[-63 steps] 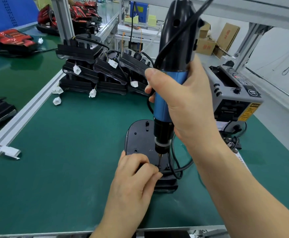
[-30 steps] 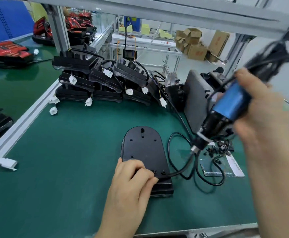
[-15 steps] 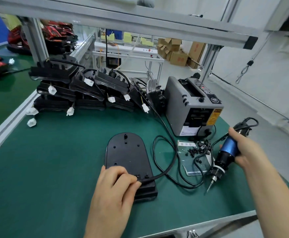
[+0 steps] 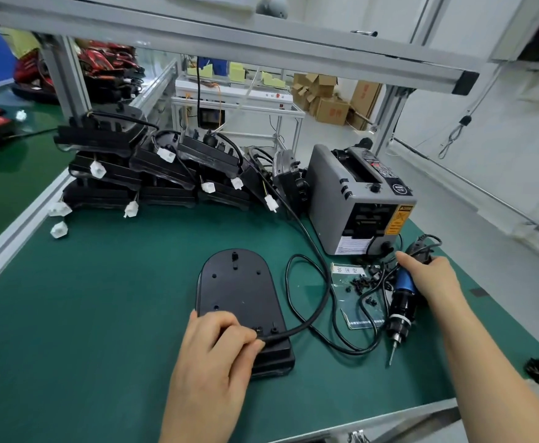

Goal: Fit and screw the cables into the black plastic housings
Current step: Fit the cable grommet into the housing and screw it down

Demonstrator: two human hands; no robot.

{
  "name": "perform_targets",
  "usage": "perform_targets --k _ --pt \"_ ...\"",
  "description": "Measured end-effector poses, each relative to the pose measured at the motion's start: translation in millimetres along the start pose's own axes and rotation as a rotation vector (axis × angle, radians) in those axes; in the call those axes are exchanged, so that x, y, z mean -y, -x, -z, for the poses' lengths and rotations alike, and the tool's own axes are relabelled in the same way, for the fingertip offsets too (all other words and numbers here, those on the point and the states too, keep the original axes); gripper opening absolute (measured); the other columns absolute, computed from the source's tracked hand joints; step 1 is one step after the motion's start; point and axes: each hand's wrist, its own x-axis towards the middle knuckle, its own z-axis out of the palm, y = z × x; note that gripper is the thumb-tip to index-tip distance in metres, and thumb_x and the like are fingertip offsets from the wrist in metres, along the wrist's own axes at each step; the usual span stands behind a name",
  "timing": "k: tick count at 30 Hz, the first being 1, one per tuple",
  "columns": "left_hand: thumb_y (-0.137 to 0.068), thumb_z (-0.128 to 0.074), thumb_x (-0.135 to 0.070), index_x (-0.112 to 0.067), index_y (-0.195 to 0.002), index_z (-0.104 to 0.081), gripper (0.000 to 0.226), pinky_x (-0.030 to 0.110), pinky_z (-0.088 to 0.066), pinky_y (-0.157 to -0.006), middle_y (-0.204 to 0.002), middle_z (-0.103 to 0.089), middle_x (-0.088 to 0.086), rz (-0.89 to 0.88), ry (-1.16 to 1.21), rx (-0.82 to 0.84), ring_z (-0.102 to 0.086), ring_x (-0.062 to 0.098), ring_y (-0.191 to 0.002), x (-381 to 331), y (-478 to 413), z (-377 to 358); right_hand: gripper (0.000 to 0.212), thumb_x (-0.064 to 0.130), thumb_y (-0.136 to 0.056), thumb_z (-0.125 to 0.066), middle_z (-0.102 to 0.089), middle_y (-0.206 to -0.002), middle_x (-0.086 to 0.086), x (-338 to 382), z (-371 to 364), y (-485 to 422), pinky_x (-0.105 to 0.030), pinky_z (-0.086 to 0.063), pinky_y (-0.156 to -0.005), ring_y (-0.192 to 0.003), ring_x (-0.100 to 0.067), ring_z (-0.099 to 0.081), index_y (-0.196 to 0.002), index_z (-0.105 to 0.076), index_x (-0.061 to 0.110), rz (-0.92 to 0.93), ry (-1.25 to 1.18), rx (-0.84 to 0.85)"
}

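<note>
Left hand [image 4: 217, 343] pinches the cable [image 4: 293, 330] (likely springy, best held here) at the near end of the housing [image 4: 239, 289]; right hand [image 4: 428, 278] wraps the driver [image 4: 402, 303].

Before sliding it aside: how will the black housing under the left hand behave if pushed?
Likely rigid and stable: the housing lies flat and broad on the mat. Its looped cable looks floppy, so it would probably trail behind.

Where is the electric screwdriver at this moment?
In the head view the electric screwdriver is on the right, held by the right hand, beside the black screws on the green mat.
</note>
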Motion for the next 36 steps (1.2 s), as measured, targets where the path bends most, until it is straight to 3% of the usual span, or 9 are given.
perform_targets --k 3,7,18,22,25,27,29,33,36 --pt "-0.082 -0.055 -0.033 -0.015 -0.074 -0.064 0.022 0.060 -0.041 -0.097 -0.085 -0.044 -0.013 -0.003 0.004 -0.004 -0.043 0.004 -0.080 1 0 0 0.065 0.056 -0.083 -0.058 -0.057 -0.093 -0.016 -3 -4 2 -0.037 -0.045 -0.068 -0.083 -0.034 -0.058 -0.113 -0.047 0.000 -0.016 0.050 -0.005" --pt "-0.082 -0.055 -0.032 -0.017 -0.076 -0.062 0.018 0.061 -0.042 -0.096 -0.085 -0.044 -0.013 -0.014 0.011 -0.011 -0.043 0.003 -0.080 1 0 0 0.065 0.053 -0.085 -0.057 -0.051 -0.117 -0.022 -4 -5 7 -0.039 -0.044 -0.071 -0.094 -0.037 -0.054 -0.118 -0.045 -0.002 0.005 0.148 -0.018" --pt "-0.083 -0.055 -0.034 -0.028 -0.082 -0.053 0.006 0.060 -0.041 -0.097 -0.086 -0.043 -0.015 -0.017 0.033 -0.013 -0.043 0.002 -0.081 0 0 0 0.061 0.048 -0.085 -0.059 -0.050 -0.130 -0.017 0 -10 26 -0.052 -0.044 -0.094 -0.113 -0.040 -0.050 -0.128 -0.041 0.008 0.081 0.199 -0.004" --pt "-0.083 -0.055 -0.034 -0.028 -0.082 -0.053 0.006 0.059 -0.041 -0.098 -0.086 -0.043 -0.016 -0.020 0.028 -0.018 -0.043 0.001 -0.082 1 1 0 0.049 0.035 -0.086 -0.059 -0.054 -0.128 -0.014 7 -4 31 -0.052 -0.044 -0.093 -0.115 -0.037 -0.050 -0.126 -0.052 0.009 0.276 0.167 -0.193" --pt "-0.083 -0.055 -0.034 -0.028 -0.082 -0.053 0.006 0.058 -0.041 -0.098 -0.086 -0.043 -0.015 -0.024 0.021 -0.020 -0.043 0.001 -0.083 1 0 0 0.024 0.028 -0.087 -0.056 -0.065 -0.107 0.003 32 -4 38 -0.036 -0.048 -0.078 -0.095 -0.019 -0.059 -0.108 -0.065 0.021 0.392 -0.122 -0.156" --pt "-0.083 -0.055 -0.034 -0.028 -0.082 -0.054 0.006 0.057 -0.041 -0.099 -0.086 -0.044 -0.014 -0.028 0.024 -0.024 -0.044 0.001 -0.083 1 0 0 0.010 0.026 -0.087 -0.057 -0.063 -0.082 0.010 50 -7 39 -0.028 -0.042 -0.062 -0.072 -0.013 -0.052 -0.089 -0.067 0.024 0.320 -0.286 -0.002" --pt "-0.082 -0.055 -0.033 -0.027 -0.082 -0.054 0.006 0.056 -0.040 -0.099 -0.086 -0.044 -0.014 -0.030 0.025 -0.024 -0.043 0.001 -0.082 1 0 0 0.009 0.023 -0.086 -0.060 -0.054 -0.068 0.004 62 -10 33 -0.026 -0.035 -0.053 -0.058 -0.015 -0.040 -0.085 -0.067 0.017 0.207 -0.347 0.080" --pt "-0.083 -0.055 -0.033 -0.024 -0.081 -0.058 0.010 0.058 -0.041 -0.098 -0.085 -0.044 -0.014 -0.027 0.020 -0.018 -0.044 0.003 -0.082 0 0 0 0.011 0.019 -0.086 -0.063 -0.050 -0.064 0.001 71 -17 21 -0.018 -0.025 -0.032 -0.047 -0.011 -0.031 -0.080 -0.062 0.010 0.017 -0.470 0.173" --pt "-0.083 -0.055 -0.033 -0.020 -0.078 -0.061 0.014 0.058 -0.041 -0.098 -0.085 -0.045 -0.013 -0.022 0.017 -0.020 -0.045 0.004 -0.082 0 0 0 0.014 0.023 -0.087 -0.062 -0.051 -0.067 0.002 71 -19 15 -0.014 -0.026 -0.032 -0.050 -0.008 -0.035 -0.087 -0.066 0.009 -0.005 -0.540 0.198"
